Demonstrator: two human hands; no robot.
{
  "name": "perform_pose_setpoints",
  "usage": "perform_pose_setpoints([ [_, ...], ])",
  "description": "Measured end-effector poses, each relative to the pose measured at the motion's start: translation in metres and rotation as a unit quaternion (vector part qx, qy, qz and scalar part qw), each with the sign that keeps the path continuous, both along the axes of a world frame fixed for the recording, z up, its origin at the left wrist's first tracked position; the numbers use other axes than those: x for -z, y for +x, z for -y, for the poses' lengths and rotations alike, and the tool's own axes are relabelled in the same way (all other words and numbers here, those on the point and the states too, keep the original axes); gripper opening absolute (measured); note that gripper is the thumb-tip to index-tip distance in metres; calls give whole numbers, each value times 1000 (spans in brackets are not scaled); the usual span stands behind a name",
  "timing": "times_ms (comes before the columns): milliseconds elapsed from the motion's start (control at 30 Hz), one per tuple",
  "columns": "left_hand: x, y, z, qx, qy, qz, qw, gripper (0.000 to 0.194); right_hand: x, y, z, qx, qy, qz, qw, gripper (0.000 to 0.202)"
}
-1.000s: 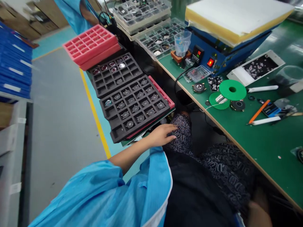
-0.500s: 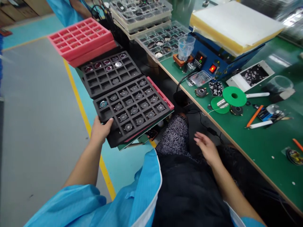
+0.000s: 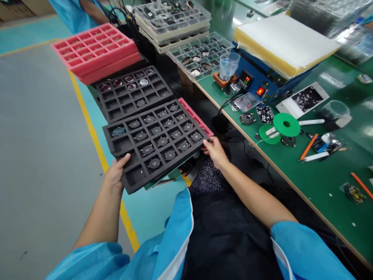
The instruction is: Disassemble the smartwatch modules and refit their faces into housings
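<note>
A black foam tray with square pockets lies in front of me, tilted up a little on its left side. Round black watch bodies fill most of its pockets, and one teal-faced piece sits in the far left pocket. My left hand grips the tray's left edge, thumb on top, fingers hidden underneath. At the right corner, my right hand is closed on the same tray with its thumb over the edge. Beneath its right side shows a red tray.
Beyond lies another black foam tray holding watch pieces, beside stacked pink trays. On the right, the green bench carries a blue heating unit, a solder spool and clear trays. Another person's sleeve shows at the top left.
My right hand has come from beside my lap to the tray's right corner and taken hold. The tray has shifted slightly left and toward me, its left side raised.
</note>
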State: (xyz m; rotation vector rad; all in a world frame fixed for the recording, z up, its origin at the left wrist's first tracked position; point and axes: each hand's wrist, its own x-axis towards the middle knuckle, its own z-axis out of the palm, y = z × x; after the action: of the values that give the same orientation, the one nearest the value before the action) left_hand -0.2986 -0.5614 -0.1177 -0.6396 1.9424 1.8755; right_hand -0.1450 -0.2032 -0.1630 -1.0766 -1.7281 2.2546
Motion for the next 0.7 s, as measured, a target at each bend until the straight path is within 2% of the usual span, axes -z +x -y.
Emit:
perform_pose_setpoints([
  [100,-2,11,20,-20,-10,-7,1000,66,-4,15,14,-28,-9,-16,999,35],
  [233,-11,29,50,-57,-34,-52,996,62,-6,21,37,-103,-41,-19,994,29],
  [467,-25,45,92,-88,-70,-75,991,67,-11,-10,65,-209,-75,-38,974,32],
  [600,-22,48,115,-94,-67,-41,992,70,-10,-16,79,-244,-90,-33,965,33],
  [700,-12,52,128,-101,-56,14,993,84,-5,-9,86,-261,-106,-17,959,34],
])
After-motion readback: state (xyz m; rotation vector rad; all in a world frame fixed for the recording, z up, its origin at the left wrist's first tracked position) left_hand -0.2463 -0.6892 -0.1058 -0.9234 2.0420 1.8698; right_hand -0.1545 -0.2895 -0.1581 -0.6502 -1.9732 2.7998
